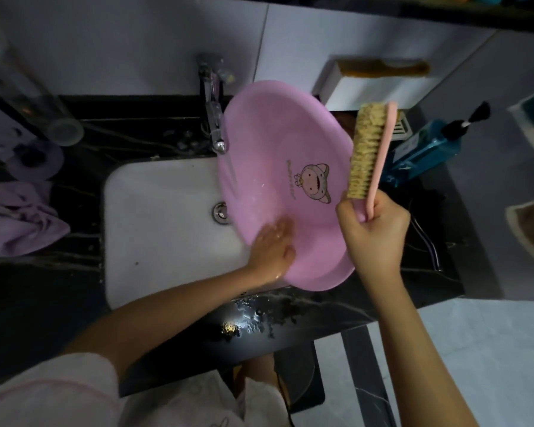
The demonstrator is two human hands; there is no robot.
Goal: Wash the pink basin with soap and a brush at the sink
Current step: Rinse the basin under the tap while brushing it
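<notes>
The pink basin (269, 143) with a cartoon print leans tilted over the right side of the white sink (154, 217), its inside facing me, under the chrome tap (214, 118). A thin stream of water runs from the tap onto its left wall. My left hand (272, 245) lies flat with fingers spread on the basin's lower inner wall, wet. My right hand (373, 229) grips the pink handle of a scrub brush (369, 149), held upright beside the basin's right rim, its tan bristles facing left toward the basin.
A blue pump soap bottle (426, 146) stands right of the basin on the black counter (321, 312), which is wet at the front. A purple cloth (22, 220) and a clear glass (43, 112) lie left. A white wall box (373, 84) hangs behind.
</notes>
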